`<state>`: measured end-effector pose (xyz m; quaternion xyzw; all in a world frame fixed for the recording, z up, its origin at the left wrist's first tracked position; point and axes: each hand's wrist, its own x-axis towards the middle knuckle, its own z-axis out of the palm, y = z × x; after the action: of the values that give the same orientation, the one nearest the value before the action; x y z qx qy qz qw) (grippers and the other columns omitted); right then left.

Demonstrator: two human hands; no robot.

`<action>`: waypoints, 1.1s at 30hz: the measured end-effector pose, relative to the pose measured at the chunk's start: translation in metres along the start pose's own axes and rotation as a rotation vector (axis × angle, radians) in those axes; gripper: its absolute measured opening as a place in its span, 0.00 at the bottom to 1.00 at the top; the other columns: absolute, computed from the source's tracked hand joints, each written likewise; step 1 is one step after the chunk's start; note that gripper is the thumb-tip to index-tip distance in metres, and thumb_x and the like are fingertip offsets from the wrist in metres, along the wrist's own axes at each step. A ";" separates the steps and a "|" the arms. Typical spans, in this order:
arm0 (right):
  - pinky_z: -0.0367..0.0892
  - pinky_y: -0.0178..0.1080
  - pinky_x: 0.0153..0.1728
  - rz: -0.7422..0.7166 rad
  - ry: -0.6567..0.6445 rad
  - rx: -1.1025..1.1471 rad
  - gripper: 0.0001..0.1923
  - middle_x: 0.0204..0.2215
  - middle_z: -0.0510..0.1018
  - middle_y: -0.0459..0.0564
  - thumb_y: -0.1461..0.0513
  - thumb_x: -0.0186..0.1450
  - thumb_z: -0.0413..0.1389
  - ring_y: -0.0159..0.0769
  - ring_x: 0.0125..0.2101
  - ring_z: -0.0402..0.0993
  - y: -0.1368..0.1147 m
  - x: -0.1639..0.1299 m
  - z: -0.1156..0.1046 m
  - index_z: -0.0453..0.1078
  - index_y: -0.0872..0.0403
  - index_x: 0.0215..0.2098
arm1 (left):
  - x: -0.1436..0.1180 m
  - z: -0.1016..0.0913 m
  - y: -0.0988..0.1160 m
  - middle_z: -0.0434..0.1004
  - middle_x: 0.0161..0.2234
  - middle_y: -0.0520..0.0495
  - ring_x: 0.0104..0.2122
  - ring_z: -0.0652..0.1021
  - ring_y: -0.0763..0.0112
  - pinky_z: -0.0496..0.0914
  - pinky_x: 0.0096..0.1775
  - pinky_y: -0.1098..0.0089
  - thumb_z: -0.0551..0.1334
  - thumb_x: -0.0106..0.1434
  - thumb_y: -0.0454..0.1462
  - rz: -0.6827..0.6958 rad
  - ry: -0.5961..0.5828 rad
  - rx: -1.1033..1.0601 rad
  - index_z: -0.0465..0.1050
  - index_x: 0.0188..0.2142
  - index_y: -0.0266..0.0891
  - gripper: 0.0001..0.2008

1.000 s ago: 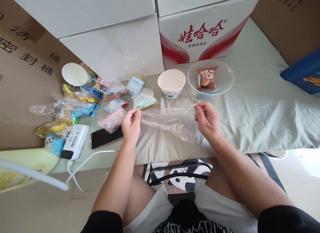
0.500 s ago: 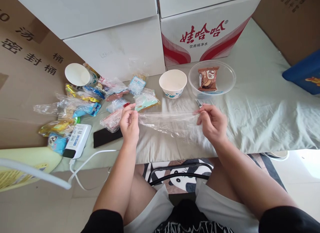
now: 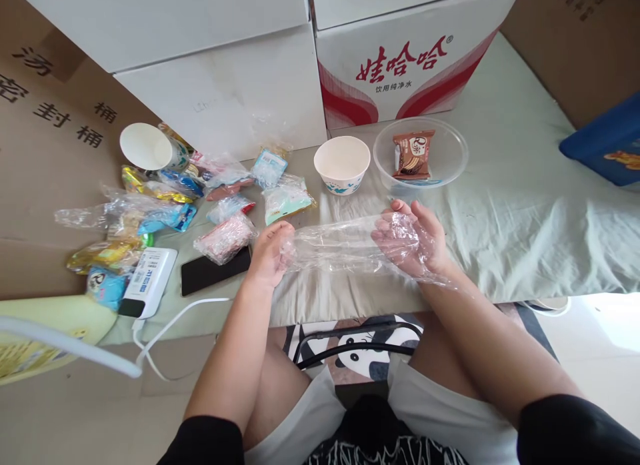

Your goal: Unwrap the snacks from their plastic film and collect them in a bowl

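Fingers (image 3: 387,235) of the right hand (image 3: 410,245) are spread open inside a clear plastic bag (image 3: 345,245), the film draped over the palm and wrist. At the bag's other end the left hand (image 3: 270,252) pinches the plastic shut between thumb and fingers. Just beyond the bag stand a white paper bowl (image 3: 343,164) and a clear plastic bowl (image 3: 453,165) holding a brown snack packet (image 3: 413,155). Left of the bag lies a pile of wrapped snacks (image 3: 165,198)
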<state>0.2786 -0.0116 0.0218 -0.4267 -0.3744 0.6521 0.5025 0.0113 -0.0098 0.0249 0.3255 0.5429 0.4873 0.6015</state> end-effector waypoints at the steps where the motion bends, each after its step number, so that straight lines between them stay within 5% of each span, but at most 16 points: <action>1: 0.64 0.39 0.28 -0.004 -0.011 0.002 0.22 0.24 0.62 0.43 0.39 0.66 0.45 0.34 0.24 0.62 0.000 0.000 -0.001 0.63 0.46 0.38 | 0.001 0.000 0.000 0.53 0.14 0.61 0.10 0.52 0.84 0.45 0.12 0.75 0.75 0.46 0.44 -0.040 -0.025 -0.015 0.67 0.22 0.40 0.19; 5: 0.61 0.36 0.22 -0.013 -0.133 -0.062 0.36 0.26 0.64 0.42 0.30 0.65 0.33 0.29 0.19 0.56 0.004 -0.007 -0.011 0.65 0.46 0.45 | 0.004 -0.003 0.001 0.54 0.14 0.62 0.10 0.54 0.85 0.49 0.12 0.76 0.76 0.45 0.42 -0.095 -0.052 -0.096 0.65 0.21 0.40 0.19; 8: 0.61 0.34 0.21 0.042 -0.186 0.050 0.30 0.26 0.65 0.41 0.33 0.62 0.49 0.28 0.19 0.60 0.009 -0.007 -0.010 0.65 0.47 0.41 | 0.004 -0.003 -0.002 0.59 0.16 0.59 0.12 0.59 0.83 0.51 0.13 0.76 0.76 0.45 0.42 -0.128 -0.001 -0.055 0.68 0.23 0.39 0.18; 12: 0.72 0.34 0.34 0.300 -0.225 0.092 0.20 0.36 0.75 0.46 0.49 0.57 0.68 0.32 0.36 0.78 0.012 -0.002 0.006 0.69 0.51 0.38 | 0.003 0.003 -0.006 0.59 0.14 0.58 0.10 0.55 0.83 0.45 0.13 0.75 0.77 0.44 0.46 -0.209 -0.066 0.144 0.70 0.21 0.39 0.19; 15: 0.73 0.36 0.36 0.480 -0.542 0.019 0.27 0.43 0.80 0.50 0.51 0.57 0.69 0.34 0.38 0.80 0.017 -0.002 0.016 0.70 0.52 0.49 | 0.001 0.010 -0.007 0.58 0.12 0.58 0.10 0.56 0.83 0.44 0.14 0.76 0.77 0.45 0.47 -0.228 -0.106 0.259 0.71 0.20 0.38 0.20; 19: 0.64 0.31 0.25 0.502 -0.815 -0.182 0.25 0.27 0.79 0.42 0.56 0.57 0.69 0.25 0.21 0.69 0.024 -0.005 0.019 0.68 0.54 0.48 | -0.002 0.010 -0.003 0.56 0.11 0.60 0.09 0.54 0.84 0.43 0.14 0.77 0.73 0.52 0.47 -0.185 -0.146 0.232 0.71 0.24 0.38 0.17; 22: 0.57 0.30 0.21 0.358 -0.726 -0.226 0.16 0.21 0.72 0.38 0.54 0.61 0.66 0.23 0.18 0.61 0.025 -0.004 0.018 0.68 0.54 0.38 | 0.000 0.005 -0.002 0.65 0.16 0.58 0.13 0.63 0.81 0.54 0.15 0.78 0.73 0.51 0.48 -0.106 -0.135 -0.019 0.75 0.32 0.38 0.17; 26: 0.60 0.32 0.23 0.162 -0.513 -0.167 0.18 0.21 0.71 0.40 0.50 0.63 0.64 0.25 0.20 0.64 0.026 -0.002 0.021 0.65 0.53 0.31 | 0.001 0.006 -0.008 0.82 0.36 0.49 0.34 0.81 0.68 0.75 0.36 0.70 0.75 0.49 0.53 -0.016 -0.173 -0.329 0.77 0.44 0.41 0.28; 29: 0.64 0.33 0.26 0.136 -0.458 -0.133 0.19 0.24 0.74 0.42 0.48 0.62 0.64 0.26 0.22 0.68 0.031 -0.001 0.024 0.65 0.52 0.32 | -0.002 0.015 -0.016 0.83 0.45 0.42 0.45 0.83 0.57 0.77 0.44 0.62 0.76 0.46 0.57 -0.114 -0.374 -0.251 0.77 0.48 0.40 0.36; 33: 0.64 0.34 0.25 0.133 -0.436 -0.158 0.20 0.24 0.75 0.42 0.47 0.63 0.64 0.27 0.22 0.69 0.035 0.000 0.026 0.65 0.52 0.34 | -0.009 0.025 -0.021 0.84 0.38 0.41 0.36 0.84 0.58 0.77 0.42 0.61 0.78 0.47 0.50 -0.195 -0.526 -0.020 0.77 0.45 0.36 0.30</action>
<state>0.2430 -0.0203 -0.0013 -0.3375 -0.4949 0.7293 0.3305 0.0409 -0.0217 0.0132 0.3812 0.3921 0.3314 0.7688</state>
